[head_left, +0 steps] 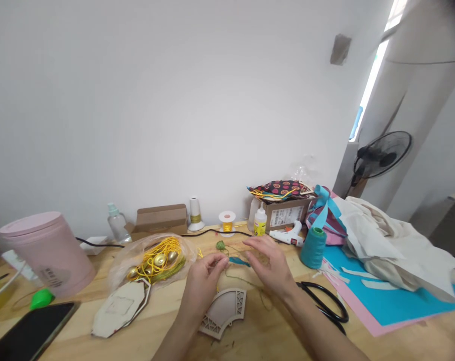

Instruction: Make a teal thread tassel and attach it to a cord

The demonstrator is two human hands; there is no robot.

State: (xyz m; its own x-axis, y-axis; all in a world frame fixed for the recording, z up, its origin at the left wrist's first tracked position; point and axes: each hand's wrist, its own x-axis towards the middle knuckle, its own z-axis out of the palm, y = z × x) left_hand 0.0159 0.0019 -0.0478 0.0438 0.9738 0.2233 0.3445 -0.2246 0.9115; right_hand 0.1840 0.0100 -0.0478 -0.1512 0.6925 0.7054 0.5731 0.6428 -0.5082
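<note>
My left hand [207, 275] pinches one end of a small teal bundle [238, 261] that looks like a thread tassel. At the bundle's other end is my right hand [271, 264], its thumb and fingers spread apart; whether the thumb touches the tip is unclear. Thin olive cord [246, 279] trails below the bundle, and a small green ball of cord [220, 245] lies just behind. Under my hands a fan-shaped wooden frame [227, 310] with lattice ends rests on the table, partly covered by my left wrist.
Black-handled scissors [325, 303] and a teal thread cone [313, 248] lie right, near a glue gun [287, 234] and glue bottle [260, 221]. Leftward are a plastic bag of yellow cords and gold bells [161, 258], octagonal panels [120, 307], a phone [35, 331] and a pink canister [48, 253].
</note>
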